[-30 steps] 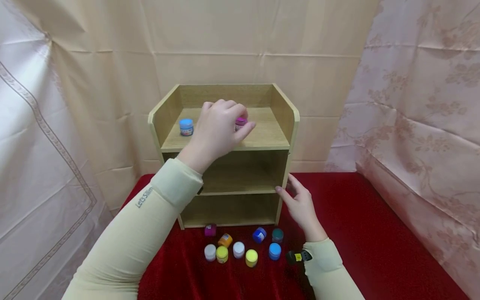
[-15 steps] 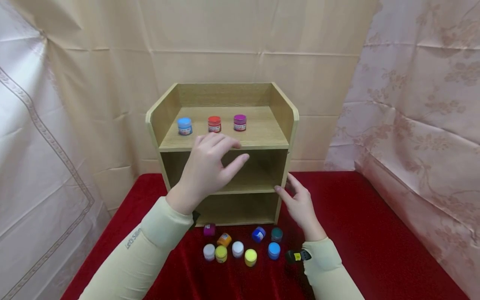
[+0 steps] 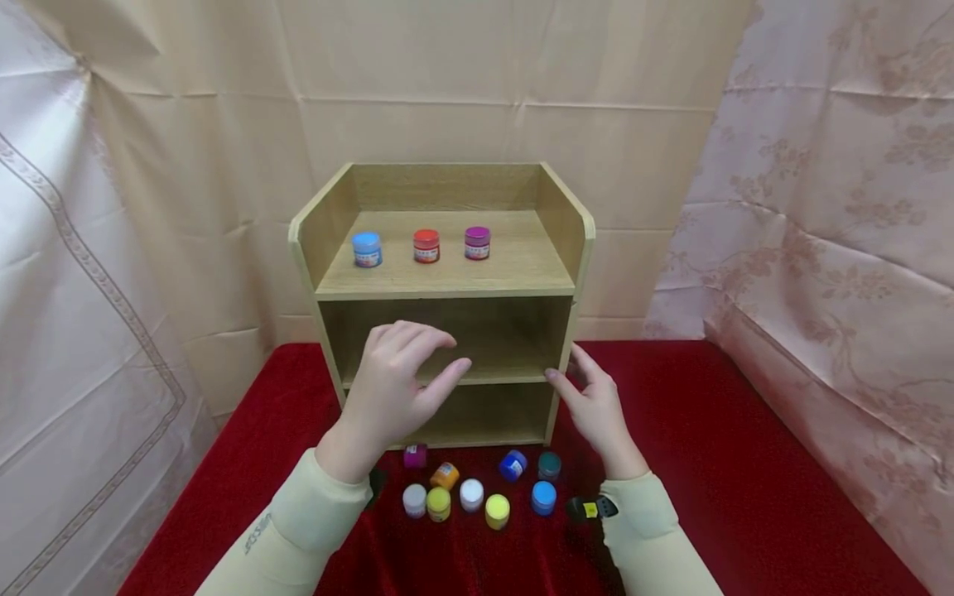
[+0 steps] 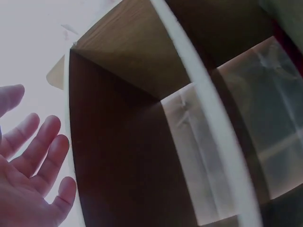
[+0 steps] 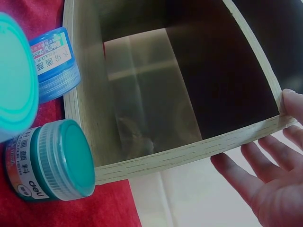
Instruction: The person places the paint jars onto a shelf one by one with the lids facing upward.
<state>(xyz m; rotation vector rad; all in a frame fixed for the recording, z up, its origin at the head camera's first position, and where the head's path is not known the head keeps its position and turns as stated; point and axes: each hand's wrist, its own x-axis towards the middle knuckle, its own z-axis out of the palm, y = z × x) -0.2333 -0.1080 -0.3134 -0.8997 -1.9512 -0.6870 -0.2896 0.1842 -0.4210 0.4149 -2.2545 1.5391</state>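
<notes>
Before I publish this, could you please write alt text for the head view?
A person's empty left hand hovers before a wooden shelf unit; the right hand grips the unit's side. A blue jar, red jar and purple jar stand on the top shelf; nine more jars rest on red cloth in front.

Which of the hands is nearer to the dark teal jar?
Right. The right hand holds the right side of the shelf unit, just above and right of the dark teal jar; the left hand hangs farther off, up to the left.
</notes>
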